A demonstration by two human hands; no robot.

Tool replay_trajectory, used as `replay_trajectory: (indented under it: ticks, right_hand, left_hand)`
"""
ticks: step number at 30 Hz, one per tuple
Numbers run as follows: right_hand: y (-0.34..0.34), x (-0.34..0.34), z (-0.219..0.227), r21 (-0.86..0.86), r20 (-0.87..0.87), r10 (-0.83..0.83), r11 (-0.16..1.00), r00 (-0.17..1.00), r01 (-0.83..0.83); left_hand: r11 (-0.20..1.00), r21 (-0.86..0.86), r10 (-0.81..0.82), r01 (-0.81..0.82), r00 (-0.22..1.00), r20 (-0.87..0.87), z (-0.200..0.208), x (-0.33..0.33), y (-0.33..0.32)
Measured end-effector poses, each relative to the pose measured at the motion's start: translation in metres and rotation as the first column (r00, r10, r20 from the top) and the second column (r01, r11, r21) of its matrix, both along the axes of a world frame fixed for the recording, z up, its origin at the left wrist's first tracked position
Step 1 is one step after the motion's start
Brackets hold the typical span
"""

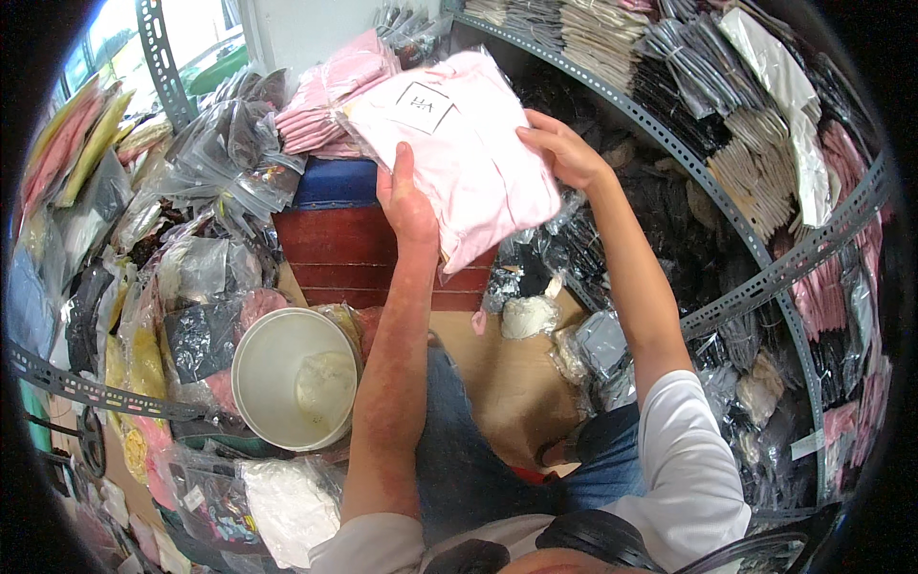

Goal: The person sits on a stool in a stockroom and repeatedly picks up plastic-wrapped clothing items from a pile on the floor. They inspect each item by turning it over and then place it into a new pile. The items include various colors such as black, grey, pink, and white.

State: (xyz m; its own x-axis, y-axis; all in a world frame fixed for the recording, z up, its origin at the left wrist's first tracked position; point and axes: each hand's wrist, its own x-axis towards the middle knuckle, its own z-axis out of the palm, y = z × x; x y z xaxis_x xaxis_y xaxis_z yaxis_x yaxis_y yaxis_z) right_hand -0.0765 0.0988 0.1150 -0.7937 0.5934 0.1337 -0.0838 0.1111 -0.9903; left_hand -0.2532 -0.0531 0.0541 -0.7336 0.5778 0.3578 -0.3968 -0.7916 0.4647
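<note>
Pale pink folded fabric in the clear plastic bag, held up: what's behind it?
Behind the pale pink fabric, a stack of pink bagged fabric and a red slatted block with a blue top partly show. Anything directly behind its middle is covered.

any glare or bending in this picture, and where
Head view: window at upper left washed out; head view: plastic bags at left glint; head view: metal rail at right bows; head view: pink package pale and bright.

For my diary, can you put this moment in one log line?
pack: pink, bagged, held up | left hand: holds left edge | right hand: holds right edge | bucket: left
</note>
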Motion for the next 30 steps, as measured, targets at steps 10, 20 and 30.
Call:
replay_trajectory:
  ticks: [10, 20, 30]
  right_hand:
    - [-0.014, -0.052, 0.062, 0.139, -0.124, -0.116, 0.981, 0.985, 0.133]
    - [0.061, -0.215, 0.134, 0.213, -0.471, -0.110, 0.949, 0.875, 0.233]
    - [0.128, -0.250, 0.027, 0.043, -0.009, -0.271, 0.961, 0.962, 0.272]
  left_hand:
    - [0.838, 0.172, -0.542, 0.518, 0.751, 0.377, -0.024, -0.034, -0.005]
    - [0.884, -0.108, -0.366, 0.455, 0.816, 0.448, -0.034, -0.036, 0.007]
    - [0.877, -0.282, -0.280, 0.389, 0.891, 0.357, -0.031, -0.031, 0.005]
